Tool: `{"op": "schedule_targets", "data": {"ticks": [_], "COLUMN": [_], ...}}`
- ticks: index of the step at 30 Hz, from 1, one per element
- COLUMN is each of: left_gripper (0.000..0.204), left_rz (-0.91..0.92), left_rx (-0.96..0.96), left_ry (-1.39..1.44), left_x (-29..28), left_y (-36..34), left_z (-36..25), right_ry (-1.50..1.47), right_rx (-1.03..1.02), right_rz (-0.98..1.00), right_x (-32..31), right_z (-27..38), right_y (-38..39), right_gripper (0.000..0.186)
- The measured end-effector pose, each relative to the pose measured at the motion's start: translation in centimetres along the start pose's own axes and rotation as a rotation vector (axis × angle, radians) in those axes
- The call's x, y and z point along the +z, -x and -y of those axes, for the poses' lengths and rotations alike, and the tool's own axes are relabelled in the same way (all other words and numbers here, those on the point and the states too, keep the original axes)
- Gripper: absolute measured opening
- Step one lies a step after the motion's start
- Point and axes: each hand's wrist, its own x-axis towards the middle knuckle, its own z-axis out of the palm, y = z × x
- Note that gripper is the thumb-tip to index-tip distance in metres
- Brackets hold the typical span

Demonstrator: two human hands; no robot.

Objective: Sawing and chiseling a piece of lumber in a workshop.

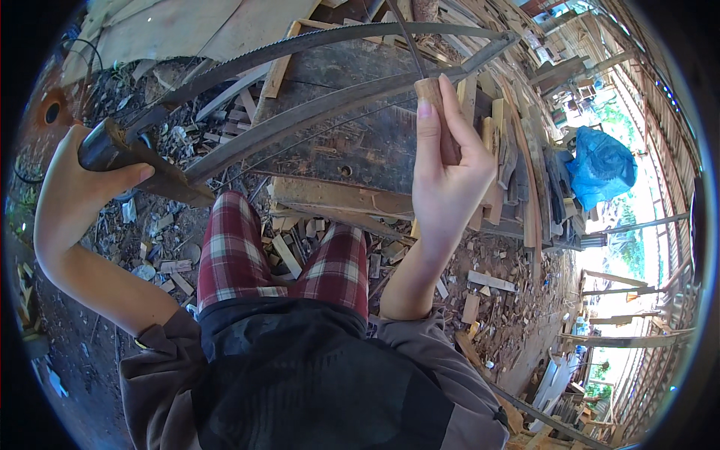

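Note:
My left hand [82, 176] is wrapped round the dark wooden handle of a bow saw [300, 115], its thumb lying along the grip. The saw extends up and to the right, with a toothed blade [247, 60] along its far side and a curved metal bar nearer me. In my right hand [450, 165] is a thin dark file [409, 41], its light wooden handle pinched between thumb and fingers. The file crosses the saw near its right end; whether it touches the teeth I cannot tell. Its far tip is out of view.
A dark, worn wooden workbench [337, 146] stands in front of my knees. Wood strips [510, 157] are piled at its right, near a blue plastic bag [600, 166]. Offcuts and chips [480, 281] litter the dirt floor. A pale sheet [150, 34] lies at the far left.

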Motion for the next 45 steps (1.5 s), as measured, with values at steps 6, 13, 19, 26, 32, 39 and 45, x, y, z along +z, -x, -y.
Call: {"op": "schedule_targets", "data": {"ticks": [6,13,19,26,32,39,45], "left_gripper": [0.046,0.054,0.051,0.047,0.048,0.047,0.047], "left_rz": [-0.029,-0.030,0.012,-0.023,-0.019,0.039,-0.015], "left_rx": [0.060,0.005,0.009,0.062,0.043,-0.026,0.027], "left_ry": [-0.029,-0.105,-0.037,-0.035,-0.011,0.025,0.000], "left_x": [0.4,-0.3,-0.4,0.2,0.1,-0.2,-0.3], "left_y": [1.8,-0.6,-0.3,-0.3,-0.7,-0.7,-0.4], "left_z": [-1.1,-1.1,-1.1,0.4,0.9,-1.0,-0.2], "right_ry": [0.165,0.221,0.261,0.053,0.089,0.126,0.206], "right_rx": [-0.087,0.040,0.082,0.079,0.127,0.014,0.178], "right_rz": [-0.080,0.054,-0.026,-0.016,-0.001,-0.045,-0.071], "right_x": [-0.6,-5.9,-5.3,-0.8,-0.7,-3.4,-6.3], "right_z": [-2.2,-0.5,1.1,-0.4,0.2,-1.2,0.0], "right_y": [3.1,8.6,4.9,0.7,0.6,4.9,5.5], "right_gripper": [0.038,0.038,0.036,0.033,0.034,0.035,0.033]}}
